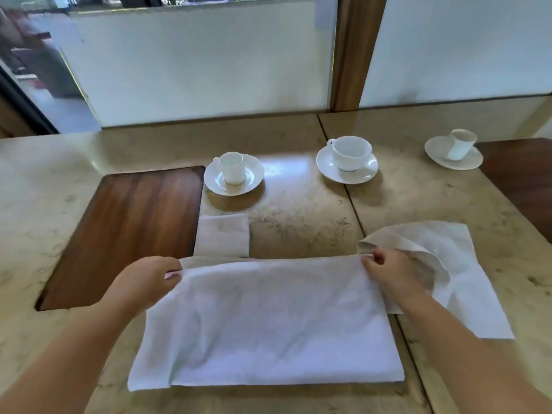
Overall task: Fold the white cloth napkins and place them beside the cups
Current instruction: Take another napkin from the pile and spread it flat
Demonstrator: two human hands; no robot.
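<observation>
Lower centre of frame: a white napkin (268,330) lies doubled over on the stone table (298,216), its folded layer drawn toward the far edge. My left hand (149,279) pinches the upper left corner of that layer, thumb and fingertips closed on the cloth, which runs rightward from them. My right hand (385,273) pinches the upper right corner the same way, fingers curled round the hem. The cloth stretches taut between both grips.

Right of frame: a second napkin (448,264) lies loose and rumpled, partly under my right wrist.

Centre: a small folded napkin (222,236) sits flat just below the left cup (231,168) on its saucer. A wider cup (351,152) stands upper centre-right, a third cup (460,143) at upper right.

Left of frame: a dark wooden inlay (125,234) set in the tabletop.
</observation>
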